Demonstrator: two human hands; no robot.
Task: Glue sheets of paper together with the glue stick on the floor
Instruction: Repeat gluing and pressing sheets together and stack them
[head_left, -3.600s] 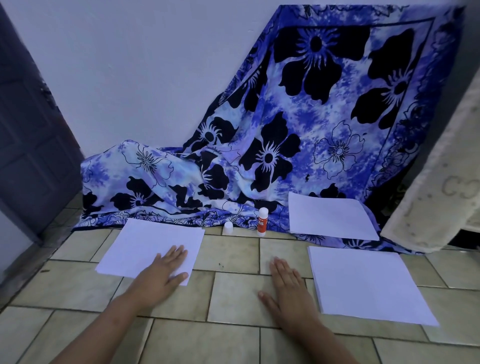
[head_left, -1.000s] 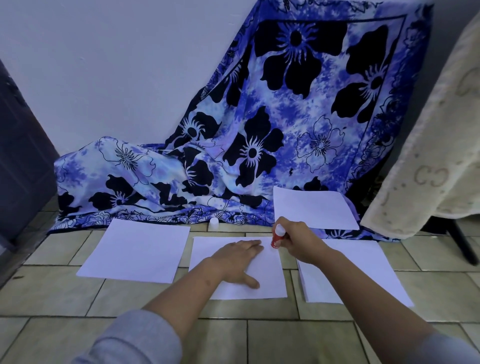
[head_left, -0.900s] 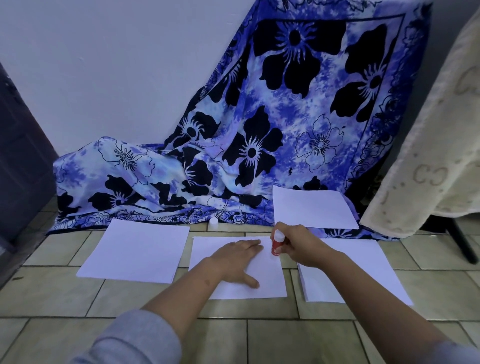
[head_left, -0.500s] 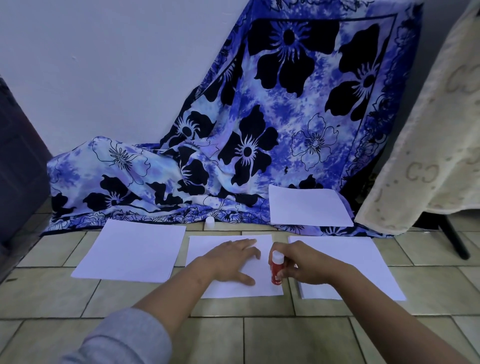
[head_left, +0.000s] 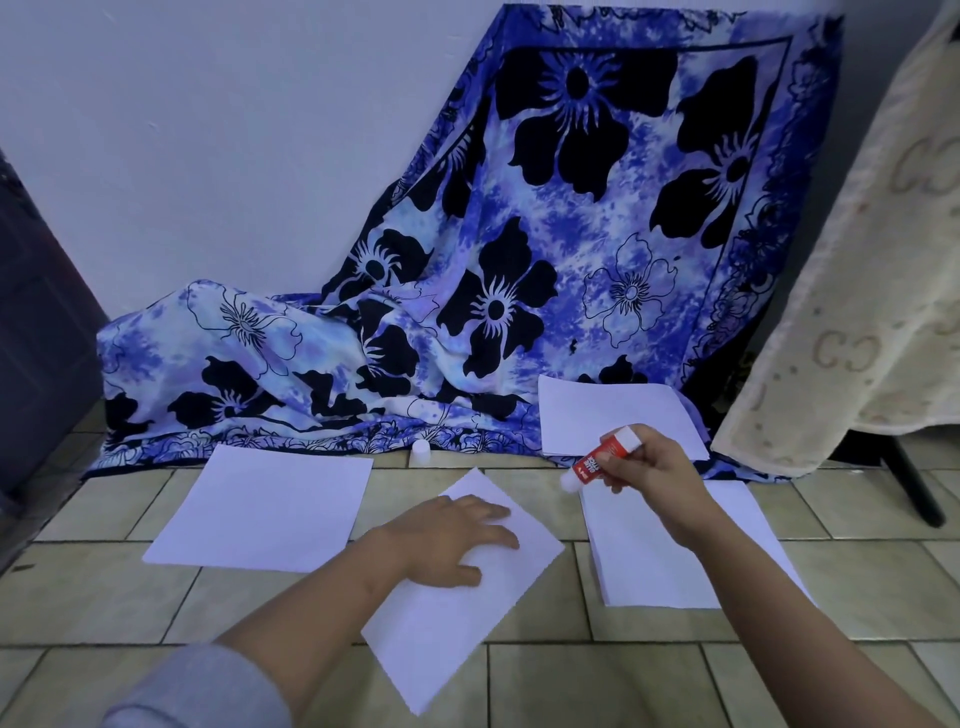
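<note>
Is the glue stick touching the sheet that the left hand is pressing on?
Apart. The head view shows the glue stick, gripped in the right hand, with floor tile visible between its tip and the angled sheet under the left hand.

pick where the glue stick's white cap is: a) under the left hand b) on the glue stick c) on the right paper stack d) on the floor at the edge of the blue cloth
d: the white cap stands on the floor at the hem of the blue cloth, apart from the glue stick in the right hand.
</note>
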